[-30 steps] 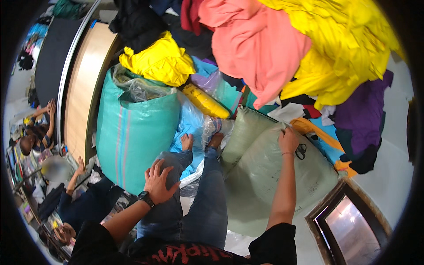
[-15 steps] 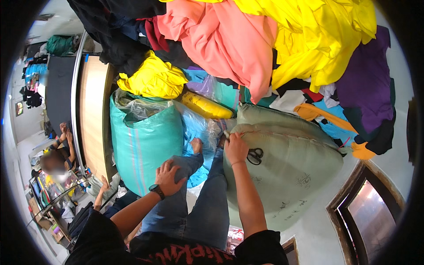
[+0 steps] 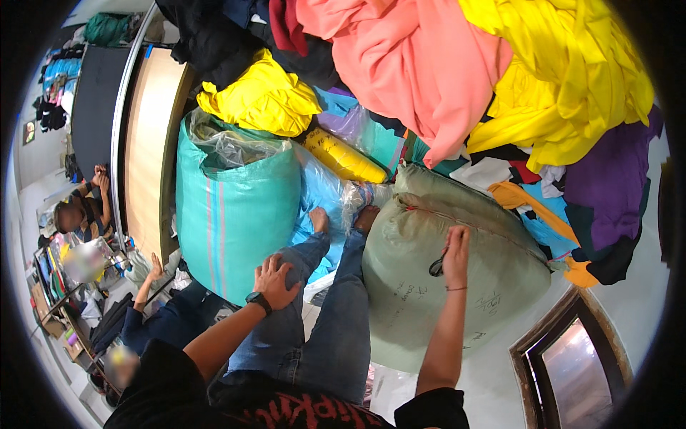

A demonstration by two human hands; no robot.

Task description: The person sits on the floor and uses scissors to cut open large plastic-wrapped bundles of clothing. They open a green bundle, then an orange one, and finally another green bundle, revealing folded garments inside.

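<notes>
My right hand [image 3: 456, 259] is raised over the big grey-green sack [image 3: 429, 300], its fingers closed on a pair of scissors [image 3: 436, 267]. The dark handle loops stick out on its left side; the blades are hard to make out. A red thread seam [image 3: 471, 220] runs along the sack's upper edge, which bulges shut. My left hand [image 3: 277, 283] rests on my left knee with its fingers apart, holding nothing. Left of my legs stands a teal sack [image 3: 239, 214], its top gaping with clear plastic [image 3: 232, 146] inside.
Heaped cloth lies beyond the sacks: yellow [image 3: 564, 86], salmon pink [image 3: 414, 64] and purple [image 3: 614, 171]. A yellow roll [image 3: 346, 157] lies behind my feet. At left stands a wooden panel [image 3: 150, 150]; other people sit past it, one hand [image 3: 156, 267] raised. A window [image 3: 575, 368] is at lower right.
My right hand has left the sack's upper left corner and moved right with the scissors. The left hand has stayed on my knee. The view has shifted slightly.
</notes>
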